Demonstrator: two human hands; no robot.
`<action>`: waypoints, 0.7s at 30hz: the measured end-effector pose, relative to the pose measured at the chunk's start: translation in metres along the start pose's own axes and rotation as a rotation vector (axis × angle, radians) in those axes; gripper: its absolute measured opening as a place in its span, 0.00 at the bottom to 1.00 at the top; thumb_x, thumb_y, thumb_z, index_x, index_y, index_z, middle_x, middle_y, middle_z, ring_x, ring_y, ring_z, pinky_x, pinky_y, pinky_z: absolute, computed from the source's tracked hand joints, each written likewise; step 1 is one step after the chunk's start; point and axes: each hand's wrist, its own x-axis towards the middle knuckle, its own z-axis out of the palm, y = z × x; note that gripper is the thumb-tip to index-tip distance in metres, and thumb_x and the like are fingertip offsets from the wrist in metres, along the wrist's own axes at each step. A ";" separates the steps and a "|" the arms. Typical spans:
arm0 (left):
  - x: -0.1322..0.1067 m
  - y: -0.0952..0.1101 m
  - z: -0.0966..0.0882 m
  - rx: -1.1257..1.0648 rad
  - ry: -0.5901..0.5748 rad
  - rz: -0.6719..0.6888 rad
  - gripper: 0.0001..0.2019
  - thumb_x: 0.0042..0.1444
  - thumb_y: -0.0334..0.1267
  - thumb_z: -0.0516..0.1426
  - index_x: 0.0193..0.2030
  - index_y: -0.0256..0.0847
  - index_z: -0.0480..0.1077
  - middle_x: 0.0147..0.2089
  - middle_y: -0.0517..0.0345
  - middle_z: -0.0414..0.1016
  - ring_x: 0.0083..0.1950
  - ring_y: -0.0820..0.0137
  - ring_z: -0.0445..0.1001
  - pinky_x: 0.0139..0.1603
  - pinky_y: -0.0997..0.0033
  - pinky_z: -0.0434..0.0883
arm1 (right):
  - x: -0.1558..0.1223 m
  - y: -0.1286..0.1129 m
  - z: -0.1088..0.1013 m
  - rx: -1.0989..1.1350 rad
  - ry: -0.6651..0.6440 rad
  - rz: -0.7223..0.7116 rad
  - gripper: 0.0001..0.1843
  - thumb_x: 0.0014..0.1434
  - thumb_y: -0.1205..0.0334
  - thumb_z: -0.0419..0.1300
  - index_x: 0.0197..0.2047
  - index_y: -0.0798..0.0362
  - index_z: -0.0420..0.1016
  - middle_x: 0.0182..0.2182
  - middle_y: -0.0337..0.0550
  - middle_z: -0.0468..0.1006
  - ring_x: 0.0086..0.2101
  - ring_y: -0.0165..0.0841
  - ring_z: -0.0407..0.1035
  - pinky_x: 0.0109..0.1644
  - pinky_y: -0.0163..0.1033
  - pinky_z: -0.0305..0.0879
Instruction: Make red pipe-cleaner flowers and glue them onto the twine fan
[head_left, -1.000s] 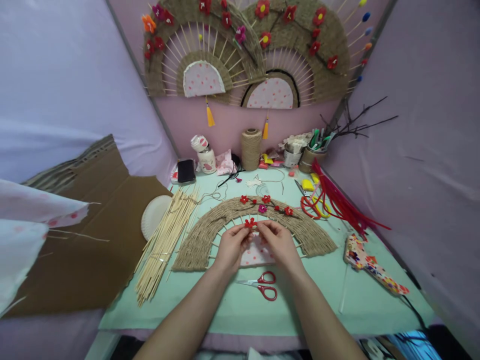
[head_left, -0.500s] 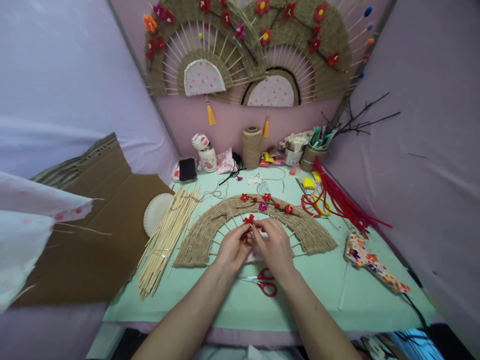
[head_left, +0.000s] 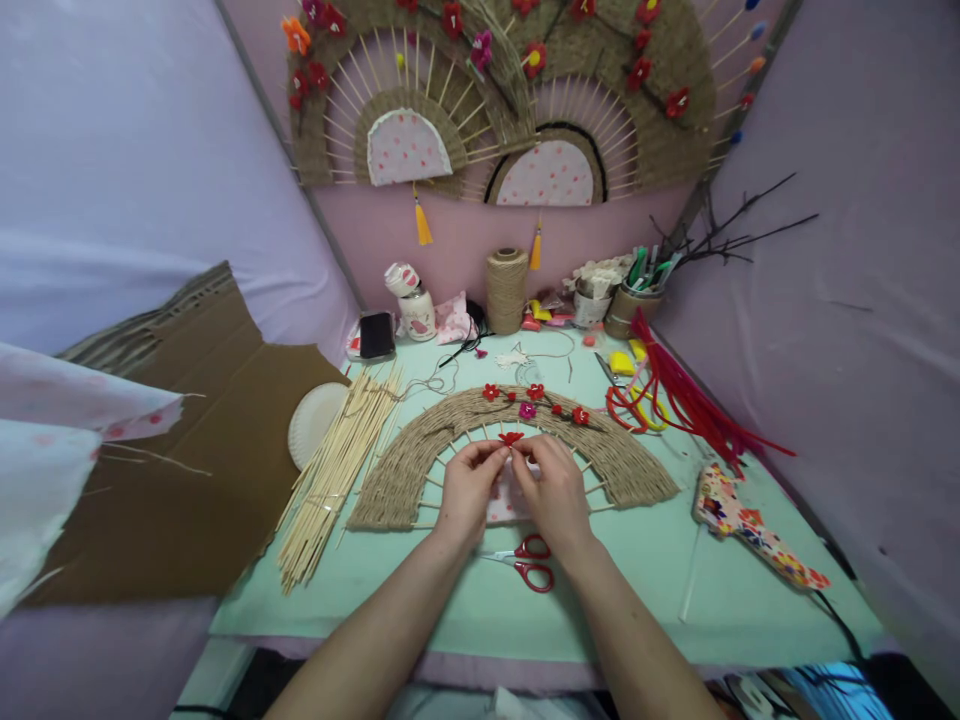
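Observation:
Between my fingertips is a small red flower (head_left: 511,438), apparently of fuzzy wire. My left hand (head_left: 471,490) pinches it from the left, and my right hand (head_left: 553,488) pinches it from the right. Both hands are over the inner part of a woven twine fan (head_left: 401,480) lying on the table, with thin sticks for ribs. Red and magenta flowers and a dark twig decorate the fan's top band. Its dotted cloth centre is partly hidden by my hands. Red-handled scissors (head_left: 534,562) lie just below my hands.
A bundle of thin sticks (head_left: 334,480) and a cardboard sheet (head_left: 187,470) are at left. Red fuzzy wires (head_left: 690,400), yellow-handled scissors (head_left: 649,408) and a flower-patterned glue gun (head_left: 750,525) lie at right. A twine spool (head_left: 507,290) and a jar (head_left: 416,312) stand behind; finished fans (head_left: 660,130) hang above.
My left hand has turned and shifted slightly right, its fingers now closer to my right fingertips. The red flower has moved a little right. The view has shifted slightly.

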 end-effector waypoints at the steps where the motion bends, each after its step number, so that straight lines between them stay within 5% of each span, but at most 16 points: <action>1: 0.000 -0.001 0.000 0.016 0.000 0.016 0.12 0.41 0.40 0.66 0.31 0.35 0.74 0.25 0.62 0.70 0.23 0.80 0.61 0.23 0.79 0.58 | 0.000 0.000 0.000 0.011 -0.005 0.003 0.08 0.62 0.63 0.51 0.33 0.51 0.70 0.32 0.44 0.74 0.36 0.37 0.66 0.41 0.42 0.61; 15: -0.003 0.000 -0.002 0.265 -0.022 0.141 0.08 0.51 0.40 0.57 0.31 0.37 0.67 0.24 0.64 0.65 0.22 0.78 0.59 0.23 0.78 0.59 | 0.002 0.005 0.000 0.370 -0.102 0.266 0.07 0.58 0.60 0.55 0.31 0.52 0.72 0.29 0.40 0.74 0.31 0.33 0.67 0.35 0.38 0.62; 21: -0.003 -0.003 -0.002 0.285 -0.003 0.133 0.09 0.53 0.42 0.56 0.33 0.38 0.67 0.24 0.65 0.64 0.22 0.77 0.60 0.24 0.77 0.59 | -0.001 0.007 0.007 0.483 -0.039 0.374 0.09 0.57 0.56 0.58 0.32 0.53 0.73 0.29 0.42 0.76 0.31 0.34 0.69 0.36 0.38 0.64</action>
